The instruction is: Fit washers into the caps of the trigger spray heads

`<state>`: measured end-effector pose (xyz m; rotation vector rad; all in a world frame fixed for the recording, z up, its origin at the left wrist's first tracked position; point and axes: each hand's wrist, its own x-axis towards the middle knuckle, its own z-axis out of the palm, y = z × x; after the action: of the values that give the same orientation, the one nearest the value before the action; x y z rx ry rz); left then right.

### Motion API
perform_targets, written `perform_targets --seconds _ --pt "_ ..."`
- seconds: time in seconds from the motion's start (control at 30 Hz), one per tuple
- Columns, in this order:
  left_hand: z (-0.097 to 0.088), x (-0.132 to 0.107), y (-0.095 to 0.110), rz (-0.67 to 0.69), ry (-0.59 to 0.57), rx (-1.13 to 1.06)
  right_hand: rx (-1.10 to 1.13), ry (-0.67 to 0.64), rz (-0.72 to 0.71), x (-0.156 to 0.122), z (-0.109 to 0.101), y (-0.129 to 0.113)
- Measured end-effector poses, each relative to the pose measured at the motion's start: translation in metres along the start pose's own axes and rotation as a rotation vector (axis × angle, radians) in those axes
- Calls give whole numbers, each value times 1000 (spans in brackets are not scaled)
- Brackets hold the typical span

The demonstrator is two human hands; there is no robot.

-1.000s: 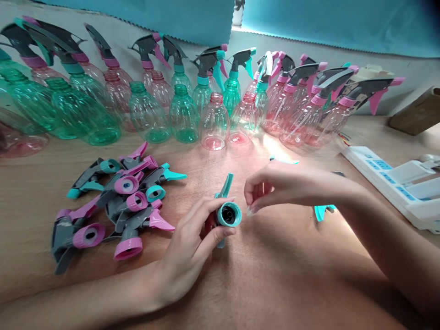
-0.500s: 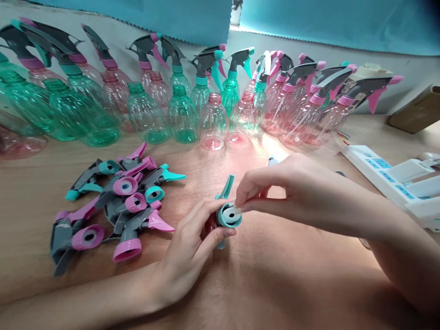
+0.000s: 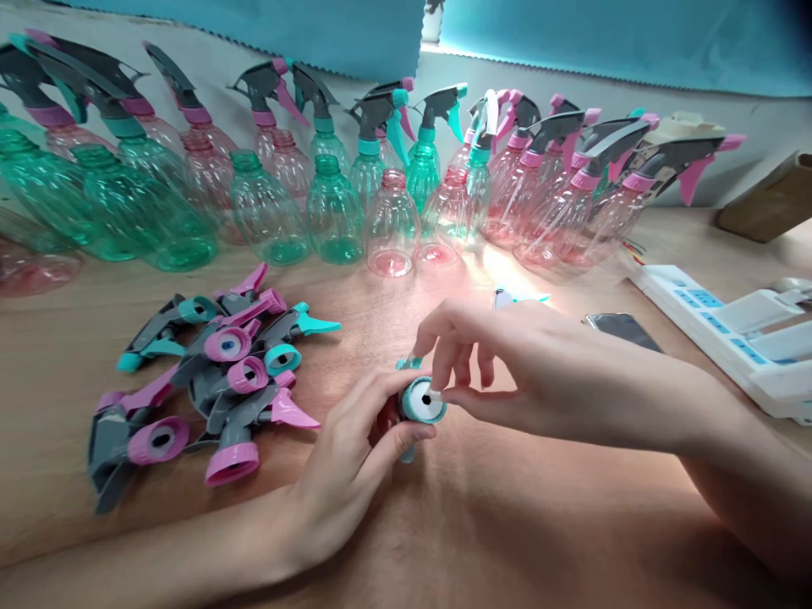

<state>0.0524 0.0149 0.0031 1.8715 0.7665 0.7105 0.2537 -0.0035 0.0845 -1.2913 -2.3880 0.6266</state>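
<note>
Near the middle of the table, my left hand (image 3: 355,448) grips a spray trigger head by its teal screw collar (image 3: 424,416). The collar's mouth faces me. A white ring washer (image 3: 419,394) with a dark centre hole lies inside it. My right hand (image 3: 495,364) is over the collar with its fingers apart, the thumb tip touching or very close to the washer's edge. Those fingers hide part of the trigger lever. To the left lies a pile of loose spray heads with pink collars (image 3: 229,342) and teal collars (image 3: 282,359).
Along the back stand green bottles (image 3: 270,211) and pink clear bottles (image 3: 392,224), several fitted with spray heads (image 3: 441,106). A phone (image 3: 622,330), a white power strip (image 3: 704,313) with plugs, and a brown box (image 3: 767,199) are on the right.
The washer now sits flatter in the collar, where before it was tilted in my right fingers' pinch. My right fingers have spread apart, and the phone shows more.
</note>
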Motion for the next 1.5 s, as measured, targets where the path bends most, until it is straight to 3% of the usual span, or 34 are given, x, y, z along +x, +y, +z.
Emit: perform_targets --seconds 0.23,0.97,1.5 --pt "-1 1 2 -24 -4 21 58 -91 40 -2 2 3" --pt "-2 1 -1 46 19 53 21 48 24 2 15 -4" --pt "-1 -1 2 35 -4 51 -10 -33 -11 -5 4 -3"
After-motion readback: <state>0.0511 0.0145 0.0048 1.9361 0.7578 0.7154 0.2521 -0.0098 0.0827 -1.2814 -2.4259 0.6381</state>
